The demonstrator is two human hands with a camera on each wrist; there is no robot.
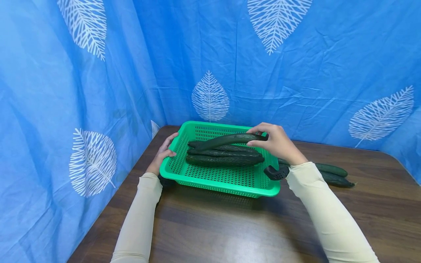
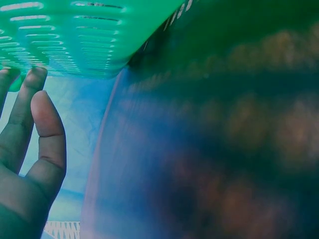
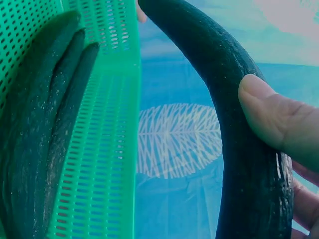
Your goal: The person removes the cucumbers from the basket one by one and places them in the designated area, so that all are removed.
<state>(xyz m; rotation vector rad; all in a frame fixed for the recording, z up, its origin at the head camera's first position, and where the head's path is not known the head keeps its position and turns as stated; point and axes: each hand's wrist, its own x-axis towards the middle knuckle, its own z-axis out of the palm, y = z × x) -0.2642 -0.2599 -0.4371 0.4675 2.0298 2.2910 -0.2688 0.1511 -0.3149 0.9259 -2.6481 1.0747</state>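
Observation:
A green plastic basket [image 1: 227,191] with slotted sides stands in the middle of the head view. Inside it, three dark green cucumbers [image 1: 223,160] lie side by side. My right hand [image 1: 277,142] pinches a curved cucumber [image 1: 227,139] near one end, thumb on the near side and fingers beyond. That cucumber is above the others, crossing over them in the head view. At the basket's left end, my left hand [image 1: 163,153] grips the rim; the left wrist view shows its fingers [image 2: 50,134] along the outer wall.
More cucumbers [image 1: 332,170] lie on the wooden table [image 1: 204,226] to the right, partly behind my right wrist. A blue curtain [image 1: 184,51] with white leaf prints hangs along the left and back of the table.

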